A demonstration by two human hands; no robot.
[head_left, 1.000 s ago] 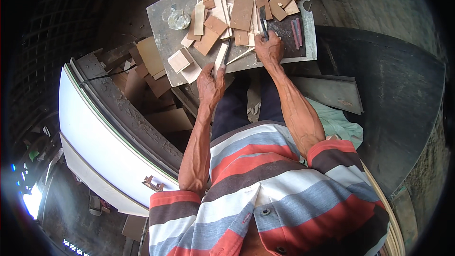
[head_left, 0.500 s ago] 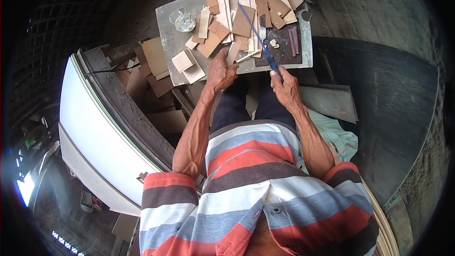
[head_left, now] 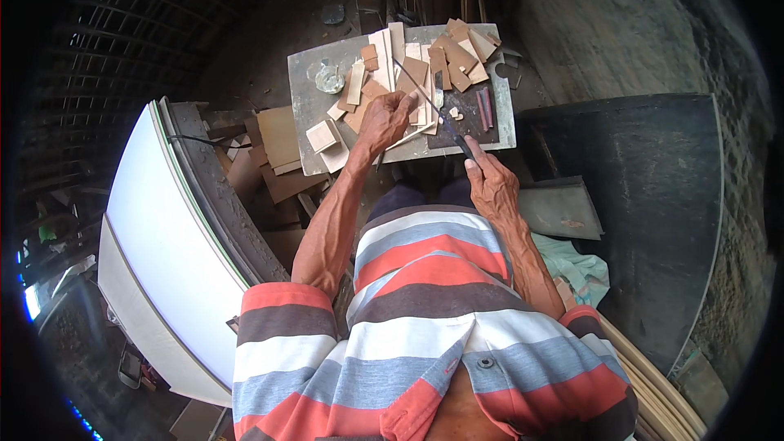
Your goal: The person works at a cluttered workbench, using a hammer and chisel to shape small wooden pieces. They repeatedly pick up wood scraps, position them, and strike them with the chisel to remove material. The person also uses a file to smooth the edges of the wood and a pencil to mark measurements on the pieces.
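Over the near side of a small worktable (head_left: 306,86), my left hand (head_left: 384,124) is closed, its fingers pinching a thin piece of wood that they mostly hide. My right hand (head_left: 492,184) grips the dark handle of a long, thin-bladed tool (head_left: 441,114); its exact kind is unclear. The blade slants up and left across the table, its middle close to my left fingertips. Beneath and beyond the blade lie loose brown and pale wood pieces (head_left: 415,73). A stack of small pale blocks (head_left: 322,137) sits at the table's near left corner.
A glass dish (head_left: 330,80) stands on the table's left. Two reddish sticks (head_left: 485,109) lie on a dark board (head_left: 464,124) at right. A white panel (head_left: 167,237) rises on my left, near scrap boards (head_left: 279,135). A large black panel (head_left: 637,188) leans on my right.
The view has shifted, so the table sits lower in the picture. My left hand has turned over the pale wood piece, now mostly hidden. The blade still slants across the table.
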